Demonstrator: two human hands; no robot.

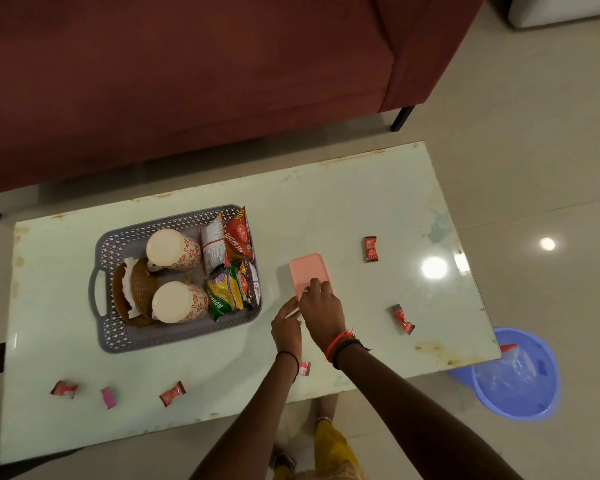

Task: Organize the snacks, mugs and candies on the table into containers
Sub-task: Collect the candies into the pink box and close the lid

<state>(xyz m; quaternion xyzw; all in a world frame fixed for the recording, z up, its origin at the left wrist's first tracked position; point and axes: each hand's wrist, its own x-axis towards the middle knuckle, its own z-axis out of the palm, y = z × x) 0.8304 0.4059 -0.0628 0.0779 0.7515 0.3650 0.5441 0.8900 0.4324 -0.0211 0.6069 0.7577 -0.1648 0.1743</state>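
Note:
A pink lidded box (pixel 306 270) lies on the pale table (pixel 361 202) right of a grey perforated basket (pixel 174 336). The basket holds two floral mugs (pixel 174 249) (pixel 179 301) lying on their sides, several snack packets (pixel 234 237) and brown coasters (pixel 141 289). My right hand (pixel 321 308) rests on the box's near end with curled fingers gripping the lid. My left hand (pixel 286 327) pinches the box's near left corner. Red wrapped candies lie loose: one far right (pixel 370 249), one right (pixel 403 318), one by my left wrist (pixel 305 368), and several along the front left (pixel 172 393) (pixel 64 389) (pixel 109 397).
A dark red sofa (pixel 187 81) stands behind the table. A blue plastic bin (pixel 520 374) lined with a clear bag sits on the floor by the table's right front corner. A white object (pixel 561 10) is at the top right.

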